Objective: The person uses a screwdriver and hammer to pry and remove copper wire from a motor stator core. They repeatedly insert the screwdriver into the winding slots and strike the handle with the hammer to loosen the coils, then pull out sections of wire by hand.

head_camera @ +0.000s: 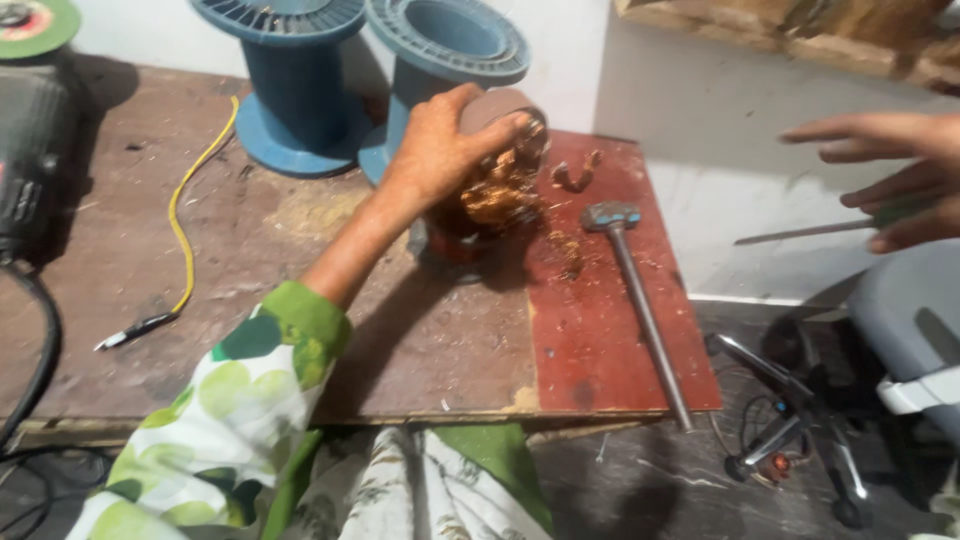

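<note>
The left hand (440,145) grips a motor (495,175) on the worktop (250,260); the right hand (900,175), well right of the motor, holds a thin rod (800,233).

Left arm: I reach forward and across, my sleeve green and white with a leaf pattern, forearm bare.
Left hand (440,145): palm down, my fingers curled closed in a grip.
Right hand (895,180): raised at my right, blurred, fingers spread, thumb and fingers pinched closed.

The person wears a soft sleeve (240,400) — white with big green round blobs and a green cuff. Both hands are bare — no gloves, no rings.
</note>
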### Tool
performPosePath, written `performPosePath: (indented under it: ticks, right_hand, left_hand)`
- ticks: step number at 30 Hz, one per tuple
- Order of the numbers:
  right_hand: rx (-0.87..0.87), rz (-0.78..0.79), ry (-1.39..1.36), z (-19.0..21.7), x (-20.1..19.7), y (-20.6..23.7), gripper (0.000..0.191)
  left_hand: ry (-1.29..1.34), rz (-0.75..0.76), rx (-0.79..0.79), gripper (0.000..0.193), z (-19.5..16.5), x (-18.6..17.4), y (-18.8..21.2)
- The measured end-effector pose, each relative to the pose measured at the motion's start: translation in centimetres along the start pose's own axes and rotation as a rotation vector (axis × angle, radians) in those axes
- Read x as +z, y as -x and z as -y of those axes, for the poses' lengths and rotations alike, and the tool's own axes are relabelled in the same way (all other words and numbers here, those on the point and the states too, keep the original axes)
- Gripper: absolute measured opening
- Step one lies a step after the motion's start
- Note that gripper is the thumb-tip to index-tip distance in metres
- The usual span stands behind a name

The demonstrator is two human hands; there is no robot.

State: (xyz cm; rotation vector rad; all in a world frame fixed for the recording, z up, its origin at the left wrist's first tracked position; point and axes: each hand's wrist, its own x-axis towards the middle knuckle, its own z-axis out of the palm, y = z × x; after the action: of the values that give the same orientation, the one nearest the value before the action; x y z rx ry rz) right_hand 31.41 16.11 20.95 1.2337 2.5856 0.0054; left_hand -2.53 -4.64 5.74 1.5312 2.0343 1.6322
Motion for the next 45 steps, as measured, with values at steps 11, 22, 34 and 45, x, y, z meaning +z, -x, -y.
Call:
performPosePath:
  ticks: [11,22,34,45]
  right_hand:
    - [-0.170,-0.570,-2.172,-9.1,9.0,1.1,0.047]
    - [-0.394,0.197,-2.460,8.7,15.8,1.1,0.041]
    - [-0.466,-0.788,-0.435,13.0,6.5,5.6,0.030]
    - [-0.582,-0.500,0.016,16.0,-1.2,4.0,0.019]
  left_hand:
    - [-0.364,0.307,-0.133,0.088,-1.9,0.5,-4.0]
    - [0.154,0.333,-0.231,0.094,1.2,-0.7,-1.4]
    - [0.139,-0.086,-0.086,0.060,-0.2,0.7,0.7]
    - [0.075,0.203,-0.147,0.051,-3.0,0.6,-1.7]
